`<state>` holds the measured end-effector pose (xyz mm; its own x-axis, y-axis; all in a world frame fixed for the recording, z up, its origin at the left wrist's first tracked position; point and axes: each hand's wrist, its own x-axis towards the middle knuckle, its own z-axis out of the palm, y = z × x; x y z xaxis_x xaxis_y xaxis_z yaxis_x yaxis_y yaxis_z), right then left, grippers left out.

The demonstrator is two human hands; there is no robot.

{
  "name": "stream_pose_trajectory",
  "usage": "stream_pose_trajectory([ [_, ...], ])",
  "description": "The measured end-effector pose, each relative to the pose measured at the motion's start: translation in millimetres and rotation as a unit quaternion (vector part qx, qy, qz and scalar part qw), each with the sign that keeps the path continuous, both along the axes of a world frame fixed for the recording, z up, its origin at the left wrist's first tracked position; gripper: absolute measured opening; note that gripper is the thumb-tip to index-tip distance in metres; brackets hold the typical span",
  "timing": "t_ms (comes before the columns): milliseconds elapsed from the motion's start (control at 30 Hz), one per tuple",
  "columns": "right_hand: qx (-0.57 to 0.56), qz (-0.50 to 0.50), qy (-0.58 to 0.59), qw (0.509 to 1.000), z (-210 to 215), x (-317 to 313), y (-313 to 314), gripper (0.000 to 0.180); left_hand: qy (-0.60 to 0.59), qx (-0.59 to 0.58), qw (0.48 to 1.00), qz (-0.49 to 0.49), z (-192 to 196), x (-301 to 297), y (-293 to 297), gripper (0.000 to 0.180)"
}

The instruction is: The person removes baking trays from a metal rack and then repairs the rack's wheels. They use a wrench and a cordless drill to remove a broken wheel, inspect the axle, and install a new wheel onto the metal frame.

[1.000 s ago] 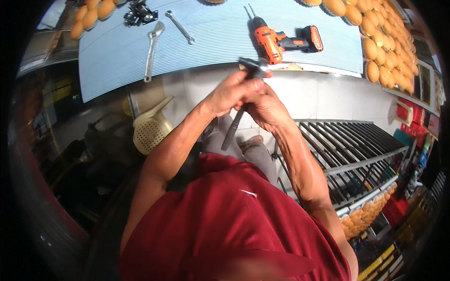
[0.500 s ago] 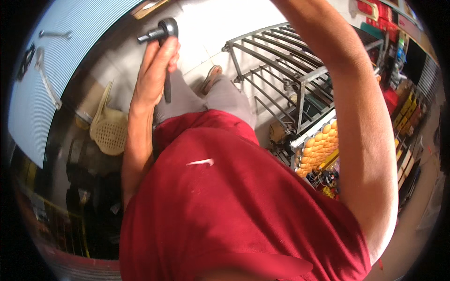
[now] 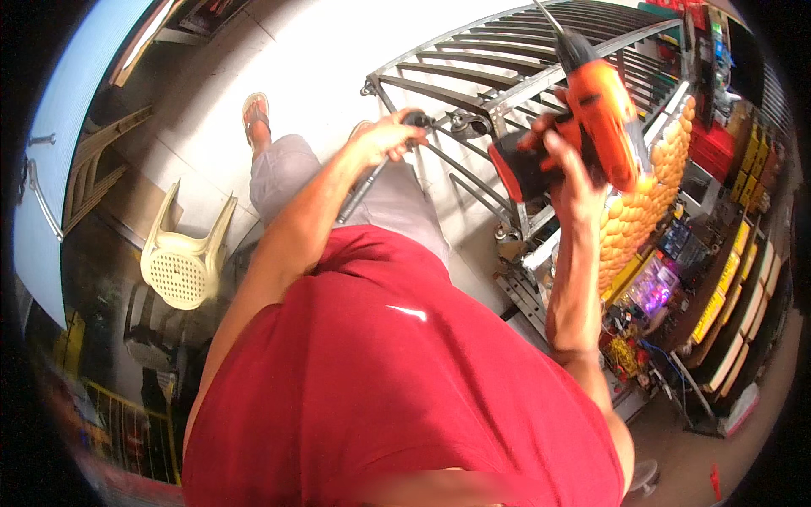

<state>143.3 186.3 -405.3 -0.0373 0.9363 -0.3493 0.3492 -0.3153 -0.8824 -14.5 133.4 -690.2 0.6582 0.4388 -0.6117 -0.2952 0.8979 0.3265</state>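
My left hand (image 3: 380, 144) is closed round a dark ratchet wrench (image 3: 361, 190), gripping it near its head while the handle slants down toward my lap. In my right hand (image 3: 574, 173) is an orange and black cordless drill (image 3: 610, 114). Its long thin bit points up and away, toward the top of the view. The right fingers wrap the drill's grip, slightly blurred, so I cannot tell whether one presses the trigger. Both tools are held in the air, the drill over a dark metal rack (image 3: 494, 72).
A caster (image 3: 470, 126) sits on the rack. Rows of round, egg-like orange things (image 3: 646, 224) line its right side. Beyond are shelves with yellow-edged boxes (image 3: 722, 283). A cream plastic chair (image 3: 182, 275) stands left, near a blue ribbed surface (image 3: 38, 228) with wrenches (image 3: 44, 203).
The ratchet wrench in my left hand has moved right and a little lower. My right hand has come into view holding the drill. The whole view has shifted, showing more of the shelves.
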Motion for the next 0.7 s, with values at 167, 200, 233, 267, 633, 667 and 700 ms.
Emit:
stream_pose_trajectory([
  [167, -0.004, -0.044, 0.062, 0.997, -15.6, 100.0, -33.2, 0.067, -0.090, -0.122, 0.988, 0.027, -26.8, 99.3, -30.8, 0.056],
  [200, -0.011, -0.047, 0.072, 0.996, -18.5, 110.9, -36.2, 0.067, -0.081, -0.127, 0.988, 0.047, -12.8, 113.7, -32.4, 0.055],
  [233, -0.035, -0.032, 0.109, 0.993, -22.6, 117.5, -33.4, 0.066, -0.071, -0.132, 0.986, 0.074, -5.0, 123.5, -34.2, 0.054],
  [267, -0.060, -0.016, 0.147, 0.987, -28.1, 120.1, -27.1, 0.065, -0.116, -0.139, 0.980, 0.085, -6.6, 129.5, -37.0, 0.052],
  [633, -0.282, 0.109, 0.184, 0.935, -115.6, 89.0, 28.4, 0.047, -0.335, -0.137, 0.873, 0.328, -28.9, 144.8, -57.3, 0.054],
  [667, -0.295, 0.109, 0.178, 0.932, -123.1, 87.1, 30.5, 0.047, -0.328, -0.138, 0.877, 0.323, -28.4, 139.0, -56.7, 0.052],
  [700, -0.309, 0.110, 0.174, 0.929, -127.3, 86.1, 30.5, 0.047, -0.319, -0.139, 0.882, 0.319, -23.4, 132.0, -55.8, 0.050],
])
